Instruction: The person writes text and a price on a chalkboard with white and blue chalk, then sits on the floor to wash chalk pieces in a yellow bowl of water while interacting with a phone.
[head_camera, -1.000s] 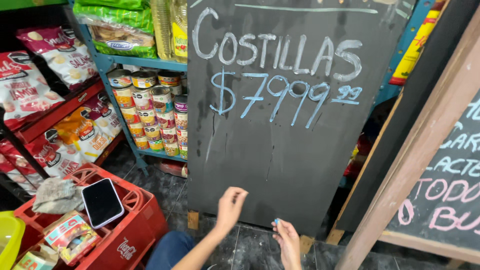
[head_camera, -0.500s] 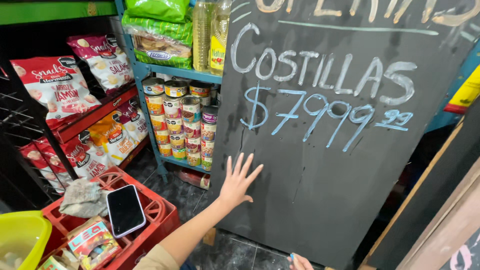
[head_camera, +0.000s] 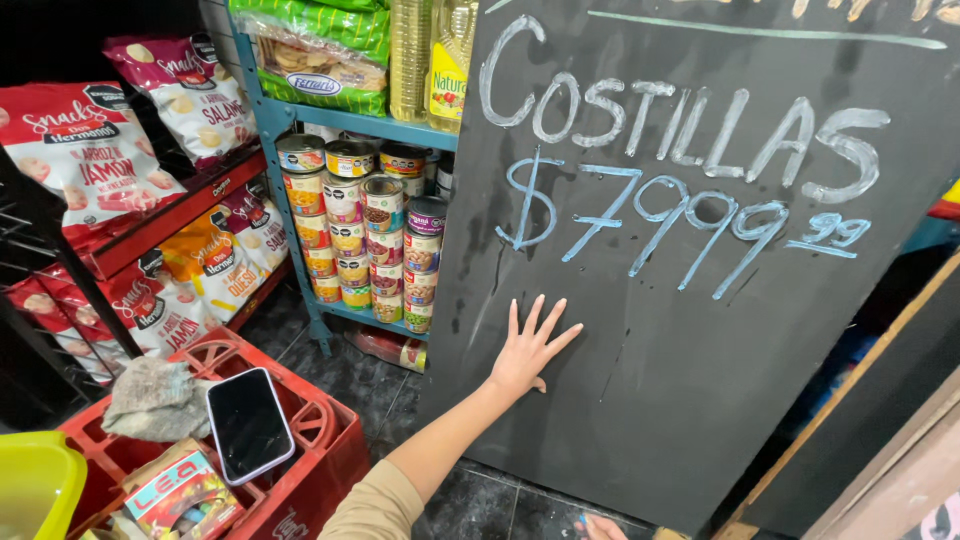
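Note:
A large black chalkboard (head_camera: 700, 380) leans upright, with white and blue chalk writing across its upper half. My left hand (head_camera: 530, 350) lies flat against the board's lower left part, fingers spread, holding nothing. The tan sleeve of that arm comes up from the bottom edge. Of my right hand (head_camera: 603, 527) only a sliver shows at the bottom edge, pinching a small piece of blue chalk (head_camera: 583, 519) near the board's foot.
A blue metal shelf (head_camera: 380, 125) with stacked cans (head_camera: 365, 235), oil bottles and bagged goods stands left of the board. Snack bags hang on a dark rack at far left. A red crate (head_camera: 320, 450) holds a phone (head_camera: 248, 425), a grey rag and a box. Dark tiled floor below.
My left hand rose from the board's bottom edge and now presses flat higher up. My right hand dropped almost out of view. The camera moved closer and leftward.

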